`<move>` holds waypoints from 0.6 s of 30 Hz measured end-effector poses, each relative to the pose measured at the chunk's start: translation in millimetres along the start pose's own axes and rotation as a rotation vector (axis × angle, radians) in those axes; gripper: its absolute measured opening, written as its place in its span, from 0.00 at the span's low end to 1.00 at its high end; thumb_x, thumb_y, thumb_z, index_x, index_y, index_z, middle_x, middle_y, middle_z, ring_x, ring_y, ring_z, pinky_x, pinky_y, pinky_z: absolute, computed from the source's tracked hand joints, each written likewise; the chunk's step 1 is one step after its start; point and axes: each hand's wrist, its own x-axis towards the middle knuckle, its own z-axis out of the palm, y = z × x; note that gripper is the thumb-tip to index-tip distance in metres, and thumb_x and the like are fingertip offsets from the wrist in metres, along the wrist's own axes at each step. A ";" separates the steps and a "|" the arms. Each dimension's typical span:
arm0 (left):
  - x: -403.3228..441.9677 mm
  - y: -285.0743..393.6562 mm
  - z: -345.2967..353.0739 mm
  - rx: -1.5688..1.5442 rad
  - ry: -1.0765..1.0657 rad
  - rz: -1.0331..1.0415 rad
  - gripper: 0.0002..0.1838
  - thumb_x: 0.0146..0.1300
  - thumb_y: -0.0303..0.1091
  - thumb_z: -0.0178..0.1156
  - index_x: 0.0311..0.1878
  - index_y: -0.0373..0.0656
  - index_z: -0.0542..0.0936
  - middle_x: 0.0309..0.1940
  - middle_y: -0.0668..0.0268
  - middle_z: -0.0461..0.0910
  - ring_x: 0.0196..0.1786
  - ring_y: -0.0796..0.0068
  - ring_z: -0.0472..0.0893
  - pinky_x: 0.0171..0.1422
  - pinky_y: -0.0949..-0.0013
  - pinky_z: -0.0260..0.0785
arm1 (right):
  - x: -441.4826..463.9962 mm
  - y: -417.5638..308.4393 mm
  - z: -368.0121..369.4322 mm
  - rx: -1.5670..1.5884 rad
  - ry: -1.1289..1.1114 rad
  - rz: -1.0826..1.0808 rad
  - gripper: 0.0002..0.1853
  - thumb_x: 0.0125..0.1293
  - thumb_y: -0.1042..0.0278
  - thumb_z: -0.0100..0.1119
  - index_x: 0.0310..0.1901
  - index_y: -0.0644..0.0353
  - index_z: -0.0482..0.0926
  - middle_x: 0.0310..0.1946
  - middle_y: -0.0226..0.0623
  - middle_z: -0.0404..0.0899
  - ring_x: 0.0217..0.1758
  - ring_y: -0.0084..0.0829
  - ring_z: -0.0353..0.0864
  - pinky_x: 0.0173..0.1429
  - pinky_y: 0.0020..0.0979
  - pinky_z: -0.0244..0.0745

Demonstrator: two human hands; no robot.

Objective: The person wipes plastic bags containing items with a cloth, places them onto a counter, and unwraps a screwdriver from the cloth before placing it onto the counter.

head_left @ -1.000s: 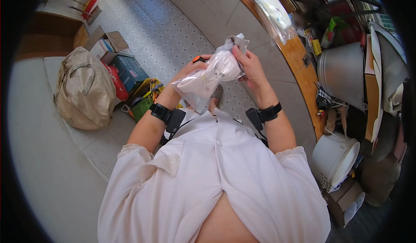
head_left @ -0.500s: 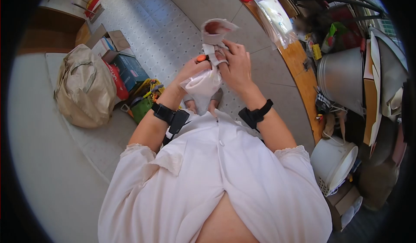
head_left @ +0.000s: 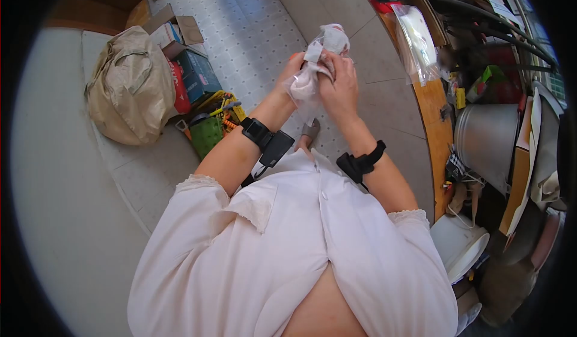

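Both hands hold a pale pinkish-white cloth item (head_left: 334, 38) partly inside a clear plastic bag (head_left: 305, 91), in front of the body over the floor. My left hand (head_left: 293, 69) grips the bag's left side, with something orange at its fingers. The fingers of my right hand (head_left: 339, 81) are wrapped round the cloth and bag from the right. Part of the cloth sticks out above the hands, while the rest lies lower down in the bag. Black devices are strapped to both wrists.
On the left stand a beige cloth bundle (head_left: 131, 88), a teal box (head_left: 198, 75) and a green bag (head_left: 205, 136). A wooden shelf edge (head_left: 434, 121) runs along the right, bearing a plastic packet (head_left: 416, 39). Beyond it are a metal bucket (head_left: 487, 142) and a white bucket (head_left: 458, 244).
The view has turned, and the surroundings have shifted. The cloth has come partly out of the bag; its upper end, spread open half a second ago, is now bunched above my hands.
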 end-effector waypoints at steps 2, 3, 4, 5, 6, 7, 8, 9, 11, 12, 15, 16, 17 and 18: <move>7.4 -5.4 -15.7 -0.252 -0.079 0.025 0.19 0.70 0.39 0.59 0.60 0.43 0.82 0.45 0.60 0.86 0.44 0.64 0.89 0.50 0.56 0.86 | -13.9 -23.9 9.2 0.023 -0.080 -0.039 0.16 0.68 0.63 0.67 0.57 0.46 0.84 0.50 0.38 0.76 0.57 0.46 0.77 0.58 0.43 0.76; 6.9 -3.9 -16.3 -0.336 -0.106 0.036 0.18 0.70 0.40 0.60 0.59 0.44 0.82 0.43 0.61 0.85 0.43 0.64 0.89 0.48 0.55 0.86 | -16.0 -30.5 10.2 0.028 -0.085 -0.043 0.16 0.68 0.63 0.67 0.57 0.46 0.84 0.50 0.38 0.76 0.57 0.46 0.77 0.58 0.43 0.76; -1.7 -8.5 -18.9 -0.246 -0.070 0.138 0.18 0.71 0.41 0.60 0.58 0.44 0.82 0.43 0.61 0.85 0.43 0.64 0.88 0.48 0.54 0.86 | -20.8 -37.1 9.7 0.026 -0.085 -0.094 0.18 0.66 0.65 0.68 0.57 0.45 0.84 0.49 0.37 0.76 0.55 0.46 0.77 0.57 0.43 0.76; -10.3 -13.6 -21.1 -0.154 -0.038 0.238 0.17 0.71 0.43 0.59 0.57 0.44 0.82 0.43 0.61 0.85 0.44 0.64 0.88 0.49 0.54 0.86 | -24.6 -40.5 9.5 0.022 -0.082 -0.146 0.19 0.64 0.66 0.68 0.57 0.44 0.84 0.47 0.36 0.75 0.54 0.46 0.78 0.57 0.43 0.76; -18.6 -17.1 -19.2 -0.062 -0.011 0.338 0.17 0.72 0.44 0.59 0.57 0.44 0.82 0.43 0.61 0.85 0.44 0.63 0.88 0.49 0.54 0.86 | -27.2 -40.0 9.0 0.023 -0.091 -0.199 0.21 0.61 0.66 0.70 0.57 0.44 0.84 0.47 0.36 0.75 0.53 0.45 0.77 0.55 0.43 0.77; -25.0 -19.9 -15.8 0.030 0.012 0.440 0.17 0.73 0.45 0.58 0.56 0.44 0.82 0.43 0.61 0.85 0.44 0.63 0.88 0.49 0.53 0.86 | -32.4 -41.9 7.2 0.020 -0.090 -0.199 0.21 0.61 0.66 0.70 0.57 0.44 0.84 0.47 0.36 0.75 0.53 0.45 0.77 0.55 0.43 0.77; -28.3 -20.0 -12.0 0.120 0.033 0.544 0.18 0.74 0.47 0.58 0.55 0.45 0.82 0.43 0.61 0.85 0.44 0.63 0.87 0.49 0.53 0.86 | -39.2 -45.6 4.8 0.049 -0.183 -0.242 0.21 0.60 0.66 0.70 0.57 0.44 0.84 0.47 0.36 0.75 0.53 0.45 0.77 0.54 0.43 0.77; -31.2 -4.3 -4.2 0.055 0.119 0.364 0.19 0.74 0.49 0.57 0.55 0.45 0.82 0.44 0.61 0.85 0.45 0.63 0.87 0.50 0.54 0.85 | -44.9 -49.3 3.0 0.079 -0.278 -0.283 0.21 0.60 0.66 0.70 0.56 0.44 0.85 0.47 0.36 0.75 0.53 0.45 0.78 0.53 0.43 0.77; -37.0 27.0 10.8 -0.136 0.309 0.013 0.22 0.76 0.54 0.54 0.56 0.44 0.81 0.46 0.61 0.85 0.48 0.62 0.86 0.52 0.55 0.84 | -45.8 -49.1 1.3 0.070 -0.315 -0.279 0.22 0.58 0.67 0.71 0.56 0.44 0.85 0.48 0.37 0.75 0.52 0.46 0.78 0.54 0.43 0.77; -18.1 32.6 -8.8 -0.158 0.170 0.043 0.21 0.76 0.51 0.55 0.59 0.45 0.80 0.47 0.61 0.85 0.51 0.61 0.86 0.59 0.52 0.83 | -39.7 -42.0 1.3 0.062 -0.238 -0.259 0.22 0.61 0.66 0.71 0.58 0.44 0.84 0.48 0.37 0.76 0.53 0.46 0.78 0.54 0.44 0.77; 19.9 24.9 -19.0 -0.036 0.313 0.358 0.20 0.77 0.52 0.52 0.55 0.46 0.80 0.46 0.60 0.86 0.51 0.60 0.87 0.59 0.53 0.84 | -22.7 -10.5 -0.5 0.128 -0.103 -0.092 0.24 0.65 0.61 0.72 0.63 0.46 0.81 0.50 0.37 0.77 0.56 0.46 0.78 0.56 0.46 0.77; 13.2 28.0 -9.3 -0.149 0.313 0.295 0.18 0.77 0.50 0.52 0.52 0.46 0.80 0.45 0.61 0.85 0.48 0.62 0.87 0.55 0.55 0.84 | -18.5 -10.2 -1.4 0.200 -0.040 0.056 0.26 0.66 0.57 0.73 0.65 0.48 0.79 0.52 0.37 0.77 0.58 0.46 0.78 0.58 0.47 0.77; 6.4 28.3 1.6 -0.261 0.310 0.231 0.17 0.77 0.49 0.52 0.49 0.45 0.80 0.44 0.61 0.85 0.46 0.63 0.87 0.50 0.58 0.85 | -20.6 -13.0 -2.8 0.200 -0.039 0.055 0.26 0.66 0.57 0.73 0.65 0.48 0.79 0.52 0.37 0.77 0.58 0.46 0.78 0.58 0.47 0.77; 2.1 18.1 10.5 0.017 0.372 0.395 0.17 0.74 0.46 0.53 0.47 0.42 0.80 0.44 0.60 0.85 0.44 0.65 0.87 0.46 0.62 0.84 | -21.2 -27.4 -8.3 0.057 -0.077 -0.046 0.31 0.65 0.52 0.75 0.68 0.49 0.77 0.53 0.39 0.78 0.60 0.46 0.78 0.60 0.46 0.77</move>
